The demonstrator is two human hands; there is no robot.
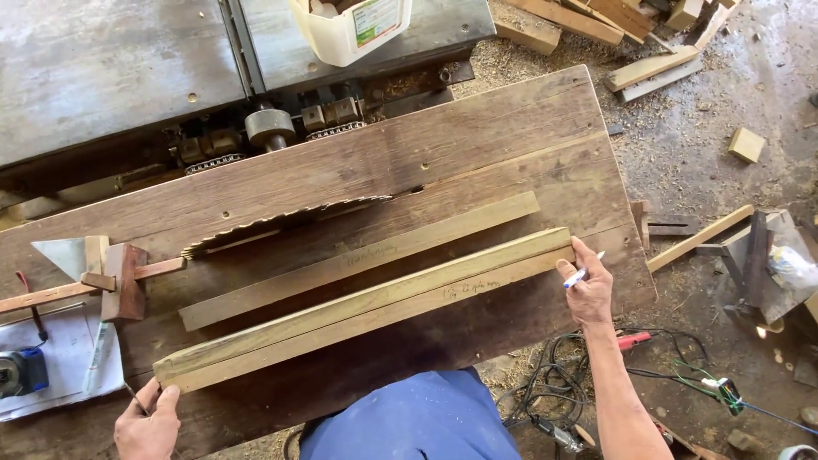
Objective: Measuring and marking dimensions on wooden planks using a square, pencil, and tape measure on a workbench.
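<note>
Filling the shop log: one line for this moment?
left hand: grips plank end | right hand: other end, holds pen | saw blade: apart

Just one view here, shot from the head and aimed steeply down at the wooden saw table [477, 128] from fairly close, with some sawdust-covered floor [707, 145] caught at right.

Worn plank bench [477, 128], dark brown, with a toothed saw blade [281, 223] rising through a slot. Behind it a grey metal machine table [102, 68], chains and a roller at its edge; a white plastic jug [341, 34] stands on it. Floor [707, 145] to the right is bare grey ground, strewn with sawdust and wood offcuts [652, 68]. Cables [579, 366] lie tangled below the bench's near right corner. Strong daylight, hard shadows.
</note>
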